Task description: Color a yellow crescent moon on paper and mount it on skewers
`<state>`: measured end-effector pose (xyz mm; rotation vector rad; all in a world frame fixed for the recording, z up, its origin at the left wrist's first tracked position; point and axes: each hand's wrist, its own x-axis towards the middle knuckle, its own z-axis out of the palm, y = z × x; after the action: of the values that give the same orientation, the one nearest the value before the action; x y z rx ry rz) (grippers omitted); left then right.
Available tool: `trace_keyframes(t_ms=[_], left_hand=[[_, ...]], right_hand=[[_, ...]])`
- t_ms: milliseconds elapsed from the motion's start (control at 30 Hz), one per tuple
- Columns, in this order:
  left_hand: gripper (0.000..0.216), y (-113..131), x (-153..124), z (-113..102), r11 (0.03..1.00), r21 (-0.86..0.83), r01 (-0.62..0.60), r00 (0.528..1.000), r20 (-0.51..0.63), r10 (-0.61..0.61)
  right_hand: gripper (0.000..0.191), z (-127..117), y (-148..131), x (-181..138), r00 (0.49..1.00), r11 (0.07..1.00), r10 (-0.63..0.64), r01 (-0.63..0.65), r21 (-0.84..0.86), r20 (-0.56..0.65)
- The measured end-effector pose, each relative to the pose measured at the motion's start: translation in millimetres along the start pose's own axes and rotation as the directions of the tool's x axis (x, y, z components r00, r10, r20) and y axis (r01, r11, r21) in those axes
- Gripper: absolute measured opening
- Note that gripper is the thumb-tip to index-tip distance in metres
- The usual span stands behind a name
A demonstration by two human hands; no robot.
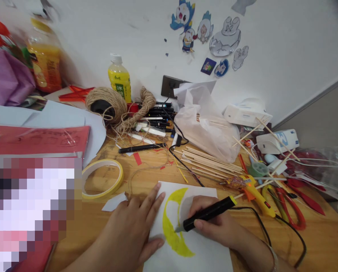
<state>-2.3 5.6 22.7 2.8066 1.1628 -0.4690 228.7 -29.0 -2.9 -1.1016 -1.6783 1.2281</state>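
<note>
My right hand [211,219] grips a black marker [208,213] with a yellow end. Its tip touches a yellow crescent moon [171,226] coloured on a white sheet of paper [157,260]. Inside the crescent's curve, part of the paper is white, with thin yellow lines. My left hand [140,223] lies flat with fingers apart, holding down the sheet's left edge and holding nothing. A small white paper scrap [112,203] sticks out beside the left knuckles.
A yellow tape roll [120,177] lies left of the sheet. Behind it are twine [106,102], loose markers [157,117] and a yellow drink bottle [119,77]. Wooden sticks [211,160], a yellow glue gun [259,196] with its cord, and red-handled scissors [292,211] lie to the right.
</note>
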Motion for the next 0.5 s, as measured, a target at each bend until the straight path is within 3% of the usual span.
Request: trace_keyframes(t_ms=[500], left_hand=[[0.065,-0.8,1.2,0.2,1.0,0.005,-0.01,1.0,0.009,0.01]], right_hand=[[0.031,-0.4,1.8,0.0,1.0,1.0,0.018,-0.017,0.02,-0.004]])
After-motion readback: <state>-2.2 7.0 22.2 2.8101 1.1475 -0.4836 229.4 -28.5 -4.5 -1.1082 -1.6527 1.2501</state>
